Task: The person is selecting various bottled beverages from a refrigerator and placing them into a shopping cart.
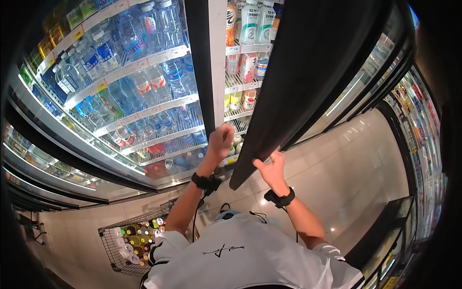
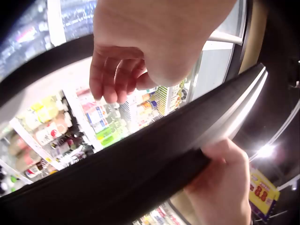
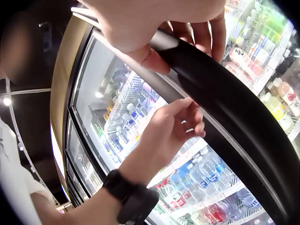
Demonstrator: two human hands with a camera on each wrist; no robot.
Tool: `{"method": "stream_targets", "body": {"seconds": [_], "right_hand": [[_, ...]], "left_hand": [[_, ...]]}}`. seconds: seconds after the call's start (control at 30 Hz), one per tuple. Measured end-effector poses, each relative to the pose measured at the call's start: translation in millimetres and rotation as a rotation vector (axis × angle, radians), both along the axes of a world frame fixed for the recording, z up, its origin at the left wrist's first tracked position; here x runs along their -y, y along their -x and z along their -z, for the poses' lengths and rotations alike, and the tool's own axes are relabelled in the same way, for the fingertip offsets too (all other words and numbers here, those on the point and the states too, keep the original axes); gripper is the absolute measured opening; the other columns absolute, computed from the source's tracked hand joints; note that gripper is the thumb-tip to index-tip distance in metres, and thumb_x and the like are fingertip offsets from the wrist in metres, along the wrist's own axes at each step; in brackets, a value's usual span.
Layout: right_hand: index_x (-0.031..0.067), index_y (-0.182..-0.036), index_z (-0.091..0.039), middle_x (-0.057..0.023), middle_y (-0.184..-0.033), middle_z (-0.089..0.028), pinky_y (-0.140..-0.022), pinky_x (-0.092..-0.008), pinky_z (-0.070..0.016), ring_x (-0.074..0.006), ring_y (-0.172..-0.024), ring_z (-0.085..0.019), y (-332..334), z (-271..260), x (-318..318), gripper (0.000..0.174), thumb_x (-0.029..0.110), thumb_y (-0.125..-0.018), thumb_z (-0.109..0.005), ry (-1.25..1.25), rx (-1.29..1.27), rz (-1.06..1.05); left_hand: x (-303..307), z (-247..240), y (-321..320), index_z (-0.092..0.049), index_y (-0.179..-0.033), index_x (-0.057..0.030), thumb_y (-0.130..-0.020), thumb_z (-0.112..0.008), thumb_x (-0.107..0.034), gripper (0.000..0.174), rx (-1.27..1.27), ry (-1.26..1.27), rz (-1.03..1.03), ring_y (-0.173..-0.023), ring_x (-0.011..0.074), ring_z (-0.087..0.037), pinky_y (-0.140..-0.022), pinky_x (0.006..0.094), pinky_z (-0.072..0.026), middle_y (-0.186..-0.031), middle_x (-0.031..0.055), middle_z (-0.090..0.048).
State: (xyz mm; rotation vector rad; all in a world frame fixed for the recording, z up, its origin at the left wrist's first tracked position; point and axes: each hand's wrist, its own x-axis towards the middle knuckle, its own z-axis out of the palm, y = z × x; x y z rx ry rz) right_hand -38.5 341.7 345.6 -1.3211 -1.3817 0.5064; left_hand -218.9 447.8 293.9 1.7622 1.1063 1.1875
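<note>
A black-framed cooler door [image 1: 308, 72] stands ajar in front of the person. The right hand [image 1: 272, 169] grips its free edge, thumb on one face and fingers round the other, as the right wrist view shows. Close to the opening, the left hand [image 1: 221, 142] hangs in the air with loosely curled fingers [image 2: 110, 77] and nothing in them. Behind it rises the cooler's upright frame [image 1: 218, 62]. Through the gap, shelves hold pink bottles [image 1: 248, 66], white-and-green bottles [image 1: 250, 24] and yellow-labelled ones [image 1: 235, 100].
To the left, shelves of water bottles [image 1: 166, 77] show behind glass. A wire shopping cart [image 1: 127, 222] with many bottles [image 1: 137, 241] stands at the lower left. Pale floor tiles [image 1: 332, 159] extend to the right, toward another stocked shelf [image 1: 423, 125].
</note>
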Motion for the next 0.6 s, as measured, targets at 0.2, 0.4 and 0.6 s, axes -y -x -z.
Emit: {"method": "stream_targets", "body": {"seconds": [0.2,0.4,0.6], "right_hand": [[-0.0019,-0.08,-0.07,-0.0089,-0.077,-0.071,-0.068,-0.0304,-0.0507,-0.0186,-0.07,-0.067,-39.3,8.0,58.7,0.016,-0.003,-0.064,-0.074,0.124,-0.043,0.04],[0.0014,-0.075,-0.067,-0.0023,-0.075,-0.069,-0.069,-0.0284,-0.0506,-0.0139,-0.072,-0.065,-52.1,-7.0,100.2,0.018,-0.008,-0.061,-0.075,0.301,-0.314,0.249],[0.0016,-0.071,-0.065,-0.0019,-0.07,-0.065,-0.064,-0.0282,-0.047,-0.0126,-0.066,-0.058,-82.1,-0.5,130.4,0.015,-0.004,-0.057,-0.069,0.268,-0.138,0.232]], "left_hand": [[-152.2,-4.6,-120.1,-0.059,-0.109,0.0063,-0.081,-0.066,-0.011,0.034,0.014,-0.044,0.065,-0.091,0.0399,-0.067,-0.079,0.0439,-0.0529,-0.096,0.0255,-0.067],[-288.7,25.4,-202.3,-0.046,-0.121,0.0077,-0.077,-0.065,-0.018,0.055,-0.148,-0.053,-0.507,-0.115,0.0471,-0.052,-0.1,0.0537,-0.0405,-0.124,0.0285,-0.054],[-344.2,8.9,-233.8,-0.048,-0.122,0.0065,-0.066,-0.08,-0.028,0.073,-0.154,-0.075,-0.473,-0.118,0.043,-0.052,-0.101,0.0503,-0.0421,-0.12,0.0254,-0.058]]}}
